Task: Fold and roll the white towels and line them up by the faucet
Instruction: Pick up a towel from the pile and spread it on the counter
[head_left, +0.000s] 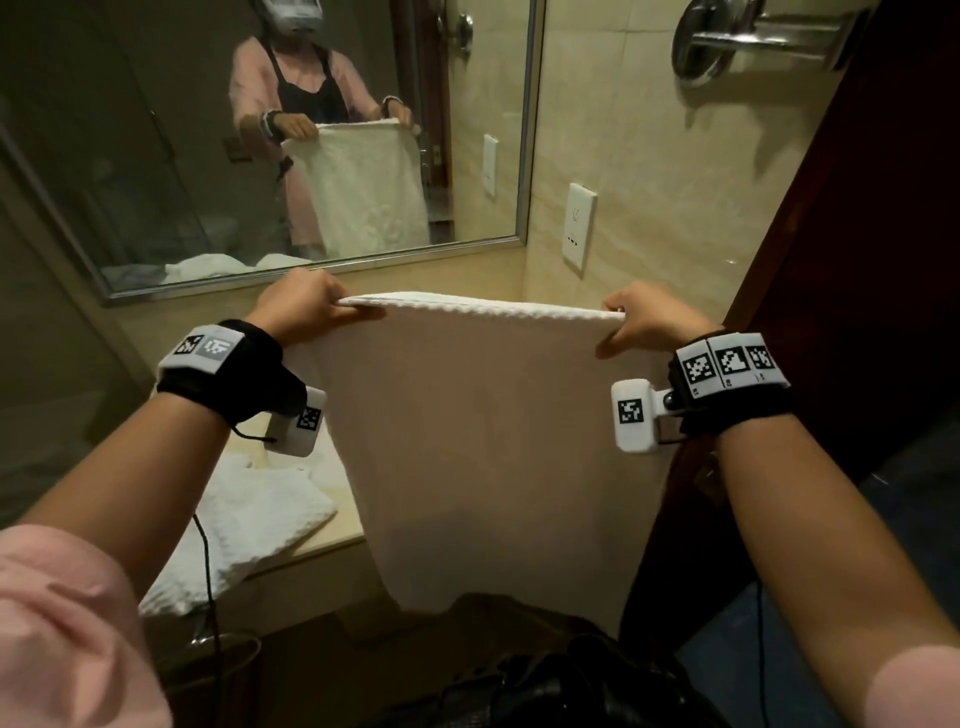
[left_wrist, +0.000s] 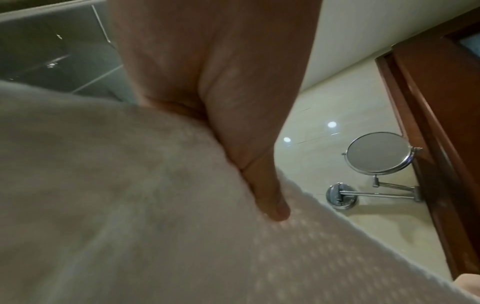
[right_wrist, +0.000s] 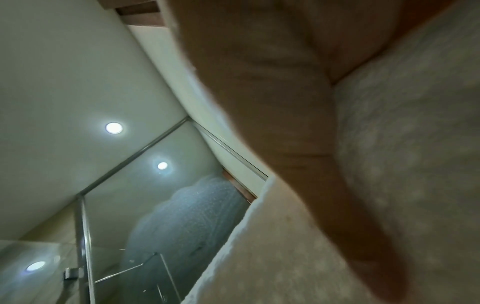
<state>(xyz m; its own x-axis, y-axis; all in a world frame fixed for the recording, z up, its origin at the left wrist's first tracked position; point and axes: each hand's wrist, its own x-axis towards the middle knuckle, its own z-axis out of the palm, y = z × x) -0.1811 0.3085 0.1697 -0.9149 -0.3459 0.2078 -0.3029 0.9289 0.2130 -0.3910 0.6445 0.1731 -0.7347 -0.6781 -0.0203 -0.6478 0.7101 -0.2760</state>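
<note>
A: From the head view, the white towel hangs as a doubled waffle-weave sheet over the counter edge; the left hand and right hand each pinch a top corner.

B: Left wrist view: the thumb presses into dimpled cloth, with a round chrome mirror behind.

A: The right wrist view is blurry; the thumb probably clamps the hem.

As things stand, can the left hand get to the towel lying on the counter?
Probably not yet: the left hand pinches a top corner of the hanging towel, as does the right hand. The folded towel lies just below the left wrist, unobstructed, once that corner is released.
</note>
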